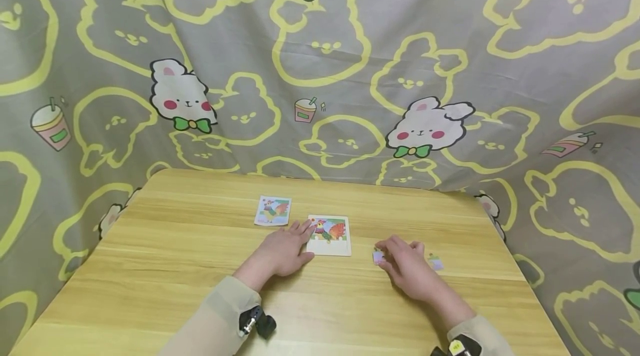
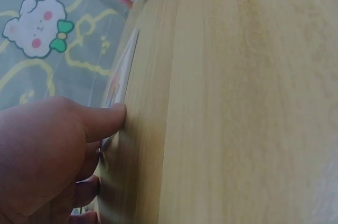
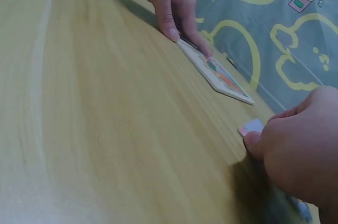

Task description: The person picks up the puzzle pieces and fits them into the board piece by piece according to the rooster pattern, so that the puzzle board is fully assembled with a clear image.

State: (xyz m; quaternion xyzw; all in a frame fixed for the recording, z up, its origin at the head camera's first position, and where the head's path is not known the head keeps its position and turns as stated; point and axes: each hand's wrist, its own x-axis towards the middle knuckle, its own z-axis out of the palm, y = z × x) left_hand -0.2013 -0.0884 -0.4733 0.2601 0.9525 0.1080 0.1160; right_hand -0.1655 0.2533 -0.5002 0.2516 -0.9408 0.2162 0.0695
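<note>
Left hand (image 1: pixel 282 252) unclenched, touching puzzle board (image 1: pixel 326 248) at its 9 o'clock edge. Right hand (image 1: pixel 410 270) pinches puzzle piece (image 1: pixel 378 257) at board's 4 o'clock; second piece (image 1: pixel 436 263) at right hand's 3 o'clock.

Right hand (image 1: pixel 407 270) partly covers the puzzle piece (image 1: pixel 378 257) it pinches; fine print on the loose piece (image 1: pixel 436 263) beside it is too small to tell. Left hand (image 1: pixel 282 251) hides part of the picture board's (image 1: pixel 327 248) left edge.
</note>
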